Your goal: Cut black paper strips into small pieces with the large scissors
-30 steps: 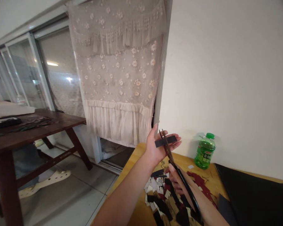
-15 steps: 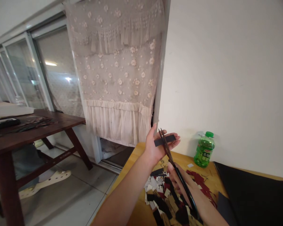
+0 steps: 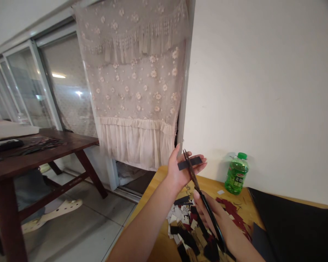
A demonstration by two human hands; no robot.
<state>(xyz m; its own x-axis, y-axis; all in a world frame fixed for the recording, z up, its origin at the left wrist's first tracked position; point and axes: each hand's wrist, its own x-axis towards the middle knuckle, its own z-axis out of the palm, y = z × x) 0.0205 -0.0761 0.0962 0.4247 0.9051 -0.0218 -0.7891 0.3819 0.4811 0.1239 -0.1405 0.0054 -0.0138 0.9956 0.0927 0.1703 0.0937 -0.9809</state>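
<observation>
Digits, perhaps "800", on a white paper scrap (image 3: 184, 209); label on the green plastic bottle (image 3: 237, 174) too small to read.

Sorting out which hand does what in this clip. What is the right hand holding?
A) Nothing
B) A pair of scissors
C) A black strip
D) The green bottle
B: the right hand grips the black scissors, whose blades reach up to the black strip lying across the open left hand.
</observation>
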